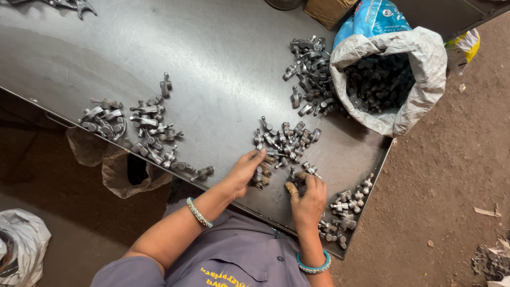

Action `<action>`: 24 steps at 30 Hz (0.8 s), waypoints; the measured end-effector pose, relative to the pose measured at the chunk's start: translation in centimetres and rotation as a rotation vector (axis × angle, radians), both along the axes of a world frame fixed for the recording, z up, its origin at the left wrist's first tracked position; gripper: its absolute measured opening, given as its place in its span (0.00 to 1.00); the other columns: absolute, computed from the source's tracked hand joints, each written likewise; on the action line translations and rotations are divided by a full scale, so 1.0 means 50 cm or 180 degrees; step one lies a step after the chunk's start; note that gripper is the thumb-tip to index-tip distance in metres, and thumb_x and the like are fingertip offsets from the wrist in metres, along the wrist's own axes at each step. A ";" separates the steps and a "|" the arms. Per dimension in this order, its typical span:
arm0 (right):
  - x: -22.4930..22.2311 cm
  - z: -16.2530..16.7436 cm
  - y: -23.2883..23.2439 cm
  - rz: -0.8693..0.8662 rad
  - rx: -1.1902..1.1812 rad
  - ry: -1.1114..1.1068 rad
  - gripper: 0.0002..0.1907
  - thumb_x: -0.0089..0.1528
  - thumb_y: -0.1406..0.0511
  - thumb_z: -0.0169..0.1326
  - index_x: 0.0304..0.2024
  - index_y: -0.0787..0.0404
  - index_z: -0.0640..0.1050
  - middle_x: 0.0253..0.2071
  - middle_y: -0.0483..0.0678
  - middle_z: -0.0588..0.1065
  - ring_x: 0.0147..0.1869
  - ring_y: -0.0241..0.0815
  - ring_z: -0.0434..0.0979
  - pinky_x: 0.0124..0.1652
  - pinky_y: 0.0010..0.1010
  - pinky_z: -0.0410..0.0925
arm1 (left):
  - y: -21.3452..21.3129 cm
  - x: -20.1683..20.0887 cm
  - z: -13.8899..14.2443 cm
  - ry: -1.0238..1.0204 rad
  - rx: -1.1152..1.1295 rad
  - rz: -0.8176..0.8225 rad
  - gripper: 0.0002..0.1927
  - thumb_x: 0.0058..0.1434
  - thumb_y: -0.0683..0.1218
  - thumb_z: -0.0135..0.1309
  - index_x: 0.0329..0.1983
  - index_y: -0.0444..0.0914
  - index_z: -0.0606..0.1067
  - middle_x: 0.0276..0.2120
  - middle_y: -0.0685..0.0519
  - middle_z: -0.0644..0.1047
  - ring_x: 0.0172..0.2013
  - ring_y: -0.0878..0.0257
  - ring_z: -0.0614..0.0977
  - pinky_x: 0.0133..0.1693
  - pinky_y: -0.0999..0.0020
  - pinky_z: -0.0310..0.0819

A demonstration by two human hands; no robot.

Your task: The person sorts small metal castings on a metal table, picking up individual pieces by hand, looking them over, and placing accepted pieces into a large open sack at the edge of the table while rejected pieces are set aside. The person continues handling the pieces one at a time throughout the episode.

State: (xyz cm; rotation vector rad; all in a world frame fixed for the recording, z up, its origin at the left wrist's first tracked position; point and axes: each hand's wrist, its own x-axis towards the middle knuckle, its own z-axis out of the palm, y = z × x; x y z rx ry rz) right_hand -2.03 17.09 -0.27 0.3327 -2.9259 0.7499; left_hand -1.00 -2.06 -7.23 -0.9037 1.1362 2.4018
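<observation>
The left hand [245, 171] rests on the dark metal table [212, 58] at the near side of a small heap of grey metal parts [284, 141], its fingers curled down over a few parts; whether it actually grips one or only presses on them cannot be told, since the fingertips cover what lies beneath. The right hand [308, 197] sits just beside it, fingers bent around a part or two at the heap's lower edge, the thumb wrapped in a tan covering; the grasp itself is hidden under the knuckles. Further piles of like parts lie apart: one along the near left edge [141, 130], one at the near right corner [345, 210] just beside the right wrist, and one [308, 74] touching a white woven sack [419, 64] that stands open on the table's far right, dark parts inside it hard to make out in shadow. A blue bag [372, 18] behind the sack is cut off at the top. Below the left table edge a brown sack [127, 175] hangs, mostly hidden. A bangle circles each wrist
</observation>
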 end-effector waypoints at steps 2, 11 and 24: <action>0.000 -0.015 0.007 0.0012 -0.0052 -0.0057 0.21 0.50 0.66 0.69 0.43 0.64 0.77 0.42 0.56 0.76 0.49 0.58 0.73 0.48 0.46 0.67 | -0.005 -0.008 0.009 0.0130 0.0015 0.0038 0.27 0.66 0.63 0.53 0.54 0.37 0.76 0.41 0.53 0.78 0.41 0.65 0.78 0.42 0.71 0.74; -0.014 -0.066 0.065 -0.0127 -0.3395 -0.1629 0.16 0.56 0.71 0.66 0.45 0.64 0.78 0.43 0.49 0.79 0.46 0.39 0.79 0.46 0.27 0.73 | 0.027 0.004 0.013 0.0339 0.0013 -0.0097 0.23 0.64 0.61 0.56 0.48 0.37 0.77 0.37 0.53 0.80 0.35 0.65 0.81 0.34 0.69 0.76; -0.084 -0.011 0.014 0.0178 0.0185 0.0393 0.21 0.50 0.68 0.69 0.47 0.58 0.84 0.42 0.49 0.80 0.50 0.45 0.73 0.49 0.42 0.66 | 0.043 0.007 0.027 0.0476 0.0211 -0.0377 0.15 0.59 0.54 0.67 0.35 0.38 0.80 0.27 0.56 0.80 0.23 0.70 0.80 0.22 0.75 0.72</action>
